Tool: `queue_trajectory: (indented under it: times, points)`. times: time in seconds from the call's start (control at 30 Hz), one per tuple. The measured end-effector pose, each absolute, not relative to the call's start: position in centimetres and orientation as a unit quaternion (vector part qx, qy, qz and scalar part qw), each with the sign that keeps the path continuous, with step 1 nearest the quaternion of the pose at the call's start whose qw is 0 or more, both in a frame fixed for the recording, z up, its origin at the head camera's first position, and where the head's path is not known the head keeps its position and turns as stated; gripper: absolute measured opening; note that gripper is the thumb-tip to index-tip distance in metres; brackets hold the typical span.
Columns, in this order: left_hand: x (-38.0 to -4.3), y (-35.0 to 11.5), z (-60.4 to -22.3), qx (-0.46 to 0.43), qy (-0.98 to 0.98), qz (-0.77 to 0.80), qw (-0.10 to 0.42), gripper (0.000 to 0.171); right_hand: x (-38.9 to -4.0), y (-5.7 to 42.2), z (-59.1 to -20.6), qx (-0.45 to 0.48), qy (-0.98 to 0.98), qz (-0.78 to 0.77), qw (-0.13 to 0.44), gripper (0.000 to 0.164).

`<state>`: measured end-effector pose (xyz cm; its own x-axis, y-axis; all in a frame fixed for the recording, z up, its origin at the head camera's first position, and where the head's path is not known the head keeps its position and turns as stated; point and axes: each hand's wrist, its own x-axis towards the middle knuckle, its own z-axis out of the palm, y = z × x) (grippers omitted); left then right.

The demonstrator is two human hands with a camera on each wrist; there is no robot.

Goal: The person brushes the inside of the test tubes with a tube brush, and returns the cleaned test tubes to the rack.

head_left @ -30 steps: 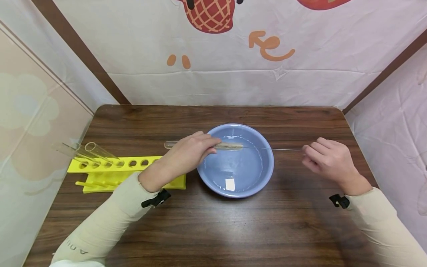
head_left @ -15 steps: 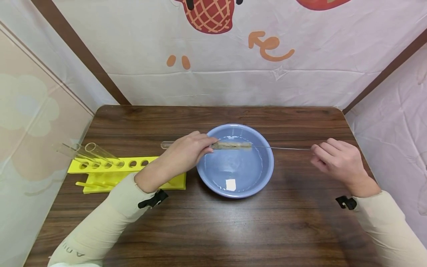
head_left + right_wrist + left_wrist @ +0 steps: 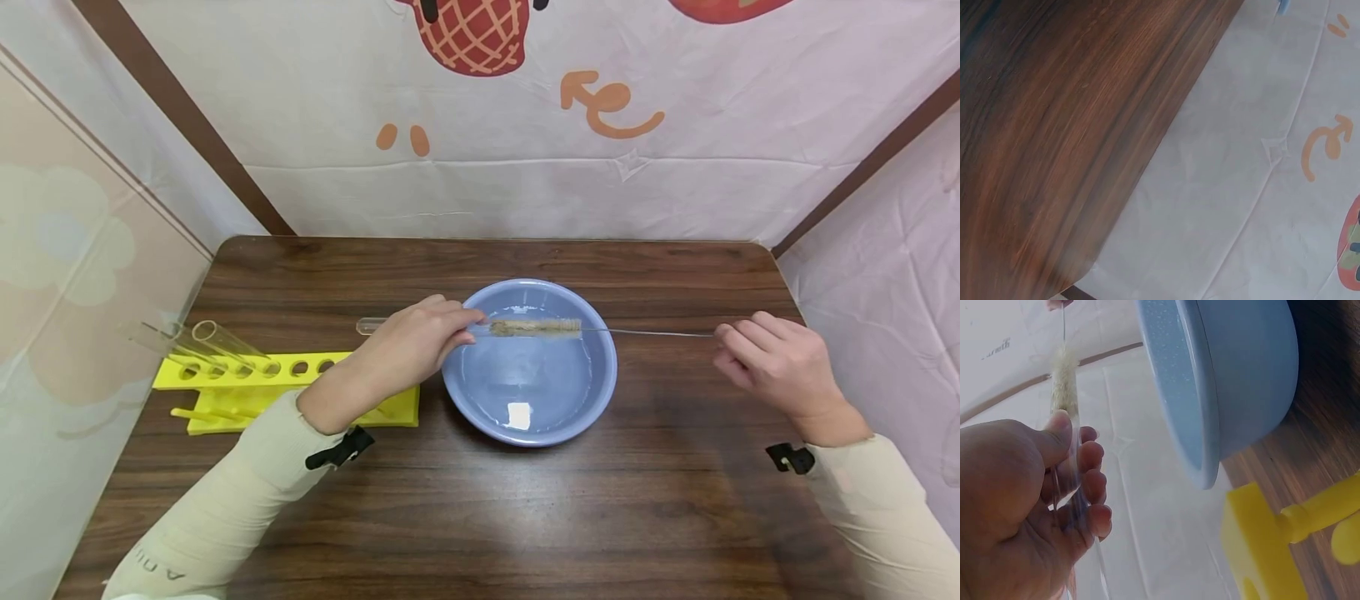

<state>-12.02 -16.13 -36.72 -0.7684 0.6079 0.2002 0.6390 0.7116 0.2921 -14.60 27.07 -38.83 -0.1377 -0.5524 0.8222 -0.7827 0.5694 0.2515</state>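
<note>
My left hand grips a clear glass test tube lying level over the left side of a blue basin of water. In the left wrist view, the thumb and curled fingers wrap the tube. A test tube brush with pale bristles sits at the tube's mouth, its outer bristles fluffing out past the glass. The brush's thin wire handle runs right to my right hand, which pinches its end. That hand does not show in the right wrist view.
A yellow test tube rack stands left of the basin, partly behind my left forearm. Several glass tubes lean in its left holes. The wooden table meets a printed cloth wall at the back.
My right hand has moved right, drawing the brush rightward so more bristles show past my left fingers. My left hand and the tube have shifted slightly left.
</note>
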Motion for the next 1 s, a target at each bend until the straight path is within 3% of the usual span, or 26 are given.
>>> queue_trajectory:
  times: [1.0]
  points:
    - [-12.1, -16.5, -36.5, -0.342, -0.923, -0.171, 0.042, 0.03, -13.9, 29.1, -38.8, 0.436, -0.763, 0.12, 0.462, 0.029]
